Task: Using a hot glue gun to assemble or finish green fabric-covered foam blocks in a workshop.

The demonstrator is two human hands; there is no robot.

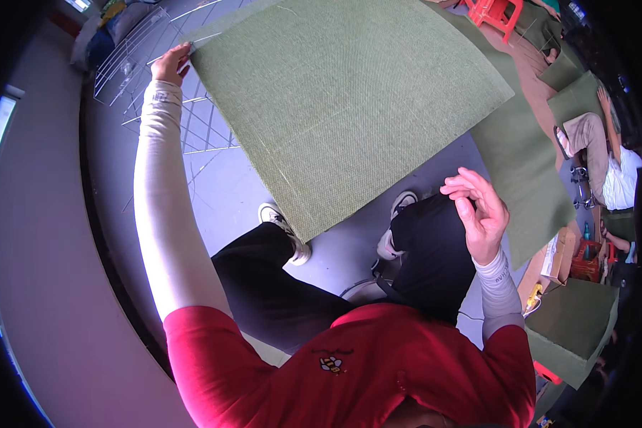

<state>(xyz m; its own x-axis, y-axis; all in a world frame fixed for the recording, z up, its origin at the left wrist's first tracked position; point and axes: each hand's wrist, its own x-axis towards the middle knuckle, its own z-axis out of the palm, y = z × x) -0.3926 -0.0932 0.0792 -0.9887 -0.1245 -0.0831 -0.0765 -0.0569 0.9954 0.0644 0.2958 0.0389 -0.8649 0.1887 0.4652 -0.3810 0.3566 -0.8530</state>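
A large sheet of green woven mesh (349, 100) spreads out in front of me, one corner pointing down between my shoes. My left hand (170, 65) is stretched far forward to the sheet's left edge, its fingers closed there beside a thin pale metal wire (205, 39). How much of the edge sits between the fingers is partly hidden. My right hand (483, 217) hovers over my right knee, apart from the sheet. Its fingers are slightly bent, the thumb stands off, and nothing is in it.
Wire racks (210, 132) stand on the grey floor to the left, by a wall (43, 192). More green sheeting (521, 164) lies to the right. Beyond it are a seated person (613, 171), a red stool (493, 14), a cardboard box (560, 255) and a green-covered block (574, 321).
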